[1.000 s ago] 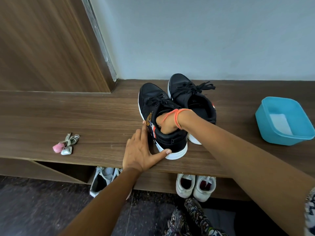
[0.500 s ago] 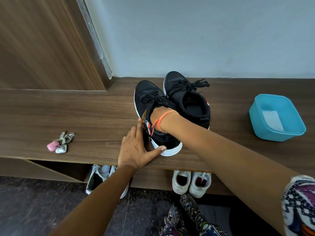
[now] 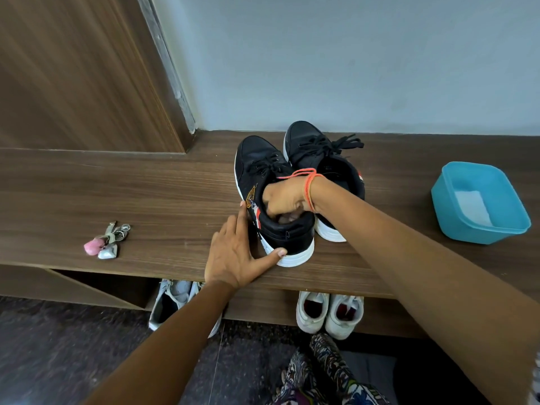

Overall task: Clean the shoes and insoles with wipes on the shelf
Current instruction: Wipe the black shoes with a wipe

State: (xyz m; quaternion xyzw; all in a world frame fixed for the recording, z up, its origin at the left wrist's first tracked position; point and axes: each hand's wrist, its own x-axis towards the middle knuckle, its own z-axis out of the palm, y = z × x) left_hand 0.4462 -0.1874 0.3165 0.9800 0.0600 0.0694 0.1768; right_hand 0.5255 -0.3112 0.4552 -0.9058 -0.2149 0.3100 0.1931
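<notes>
So there's this long dark brown wood-grain shelf (image 3: 146, 194) running along a pale wall. Two black lace-up sneakers with white soles sit on it side by side, toes to the wall: the left sneaker (image 3: 257, 153) has an orange stripe and a badge on its side, and the right sneaker (image 3: 304, 135) is touching it. Off to the right, well apart, is a square turquoise plastic tub (image 3: 444, 211) with a white wipe (image 3: 472, 207) lying flat inside. A pair of white sneakers (image 3: 328, 312) sits below the shelf. The left hand (image 3: 233, 255) lies flat with straight fingers along the left sneaker's side, thumb on the heel sole. The right hand (image 3: 285, 195) is dug into that sneaker's opening, fingers hidden, so I can't tell what it's got. There's a small keyring with a pink charm (image 3: 106, 241) far left.
</notes>
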